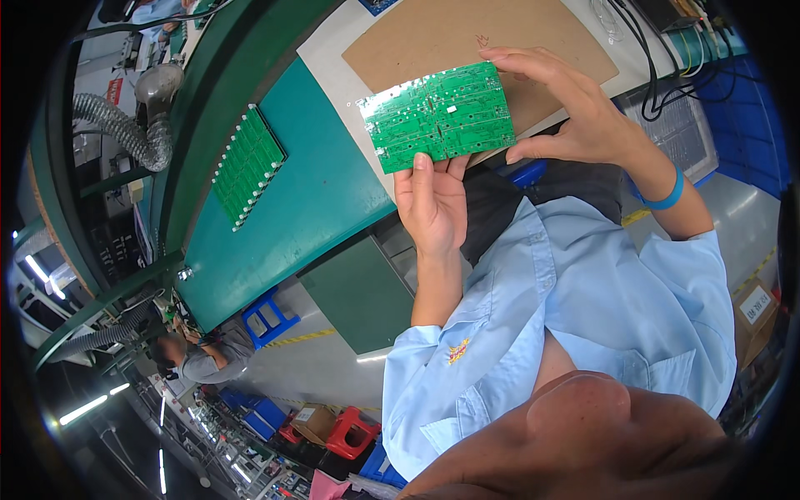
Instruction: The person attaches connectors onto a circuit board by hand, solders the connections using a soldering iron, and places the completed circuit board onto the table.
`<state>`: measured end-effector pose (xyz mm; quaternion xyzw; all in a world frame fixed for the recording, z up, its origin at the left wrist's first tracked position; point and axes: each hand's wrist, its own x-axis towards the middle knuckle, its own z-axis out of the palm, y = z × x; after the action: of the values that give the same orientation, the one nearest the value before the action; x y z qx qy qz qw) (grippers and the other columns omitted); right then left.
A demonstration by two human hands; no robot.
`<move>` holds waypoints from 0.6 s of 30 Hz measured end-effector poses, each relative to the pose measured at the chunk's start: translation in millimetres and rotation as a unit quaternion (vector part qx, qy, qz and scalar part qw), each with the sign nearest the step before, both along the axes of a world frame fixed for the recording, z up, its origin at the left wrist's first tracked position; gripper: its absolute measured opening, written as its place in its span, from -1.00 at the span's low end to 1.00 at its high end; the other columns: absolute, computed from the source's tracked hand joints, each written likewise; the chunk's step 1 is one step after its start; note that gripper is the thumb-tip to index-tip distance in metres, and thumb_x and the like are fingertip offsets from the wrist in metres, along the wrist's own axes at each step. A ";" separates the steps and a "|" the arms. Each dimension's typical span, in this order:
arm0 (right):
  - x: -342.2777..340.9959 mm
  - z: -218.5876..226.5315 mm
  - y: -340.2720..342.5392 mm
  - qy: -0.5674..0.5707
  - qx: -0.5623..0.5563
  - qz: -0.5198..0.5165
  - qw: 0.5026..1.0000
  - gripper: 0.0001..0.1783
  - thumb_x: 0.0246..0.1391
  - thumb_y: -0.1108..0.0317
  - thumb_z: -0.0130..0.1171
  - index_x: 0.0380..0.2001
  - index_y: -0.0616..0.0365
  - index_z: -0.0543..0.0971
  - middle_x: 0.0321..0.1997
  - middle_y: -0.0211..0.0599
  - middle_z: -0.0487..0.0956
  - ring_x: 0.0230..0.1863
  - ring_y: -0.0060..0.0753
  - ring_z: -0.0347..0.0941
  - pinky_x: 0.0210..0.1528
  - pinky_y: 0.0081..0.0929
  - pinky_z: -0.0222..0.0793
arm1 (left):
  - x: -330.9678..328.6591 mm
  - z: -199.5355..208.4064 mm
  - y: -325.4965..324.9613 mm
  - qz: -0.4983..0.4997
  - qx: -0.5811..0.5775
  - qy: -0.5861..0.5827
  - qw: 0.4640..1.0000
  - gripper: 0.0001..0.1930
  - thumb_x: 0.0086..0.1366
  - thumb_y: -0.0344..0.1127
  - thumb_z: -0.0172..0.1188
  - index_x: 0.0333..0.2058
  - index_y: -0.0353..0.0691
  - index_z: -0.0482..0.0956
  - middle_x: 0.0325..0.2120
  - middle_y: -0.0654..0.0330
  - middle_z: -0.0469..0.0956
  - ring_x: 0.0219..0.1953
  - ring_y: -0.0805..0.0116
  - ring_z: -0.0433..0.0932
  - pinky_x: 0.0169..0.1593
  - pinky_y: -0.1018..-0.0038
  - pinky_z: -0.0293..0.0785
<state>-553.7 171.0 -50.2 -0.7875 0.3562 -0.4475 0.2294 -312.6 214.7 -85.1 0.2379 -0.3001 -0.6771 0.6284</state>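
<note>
Evidently the left hand [437,208] is pinching the green circuit board [437,117] at its lower edge, thumb on the face and fingers behind, while the right hand [593,112] is spread wide, its thumb and forefinger apparently bracketing the two right-hand corners. Held up before the brown sheet [400,54], the board should be light, stiff and rather smooth, with small fragile parts, so it is best taken by its rims. Farther left, a green panel with white connectors [246,171] lies on the teal bench [275,246].
</note>
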 end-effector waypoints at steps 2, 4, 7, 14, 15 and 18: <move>-0.1 0.4 -0.2 0.001 0.000 0.002 1.000 0.05 -0.30 0.32 0.67 0.36 0.13 0.42 0.39 -0.24 0.52 0.36 -0.11 0.46 0.43 -0.19 0.38 | 0.1 -0.7 0.2 0.001 -0.001 0.002 1.000 -0.57 0.64 -0.35 -0.12 0.41 -0.11 0.24 0.24 0.04 0.52 0.20 0.13 0.59 0.31 0.11 0.53; -0.3 0.5 -0.6 0.001 0.000 0.004 1.000 0.07 -0.32 0.30 0.68 0.36 0.14 0.43 0.40 -0.19 0.52 0.36 -0.08 0.46 0.43 -0.17 0.37 | -0.2 -1.8 0.1 0.002 -0.002 0.005 1.000 -0.57 0.64 -0.34 -0.12 0.41 -0.13 0.24 0.23 0.03 0.52 0.20 0.13 0.59 0.30 0.11 0.53; 0.6 1.0 -1.9 0.004 -0.002 0.006 1.000 0.06 -0.31 0.29 0.68 0.35 0.14 0.43 0.40 -0.20 0.52 0.37 -0.08 0.46 0.43 -0.17 0.36 | -0.1 -1.0 0.0 0.004 -0.001 0.008 1.000 -0.58 0.64 -0.34 -0.12 0.40 -0.15 0.25 0.22 0.02 0.53 0.19 0.13 0.60 0.30 0.11 0.53; -0.4 -0.1 -3.2 0.030 0.003 0.007 1.000 0.01 -0.27 0.26 0.66 0.33 0.15 0.46 0.41 -0.24 0.51 0.39 -0.11 0.44 0.44 -0.18 0.34 | -1.1 -3.3 1.8 0.020 0.020 0.009 1.000 -0.62 0.63 -0.36 -0.10 0.34 -0.22 0.32 0.16 0.00 0.57 0.17 0.13 0.61 0.28 0.13 0.55; 0.1 -0.3 -3.6 0.038 0.007 0.005 0.999 0.01 -0.28 0.25 0.66 0.33 0.15 0.47 0.42 -0.23 0.50 0.39 -0.10 0.43 0.44 -0.17 0.34 | -0.9 -4.2 2.0 0.022 0.026 0.011 0.999 -0.63 0.63 -0.37 -0.10 0.33 -0.23 0.33 0.16 -0.01 0.58 0.17 0.13 0.62 0.28 0.13 0.55; -0.1 1.7 -1.4 0.041 0.005 0.009 0.999 -0.05 -0.24 0.26 0.64 0.30 0.15 0.50 0.43 -0.19 0.49 0.38 -0.08 0.43 0.42 -0.19 0.33 | -2.9 -5.2 1.2 0.019 0.017 0.019 0.999 -0.64 0.62 -0.38 -0.09 0.31 -0.24 0.35 0.15 -0.01 0.58 0.16 0.13 0.62 0.27 0.14 0.55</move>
<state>-553.8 169.5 -48.5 -0.8071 0.3608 -0.4110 0.2225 -315.5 215.9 -90.3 0.2414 -0.2717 -0.6745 0.6426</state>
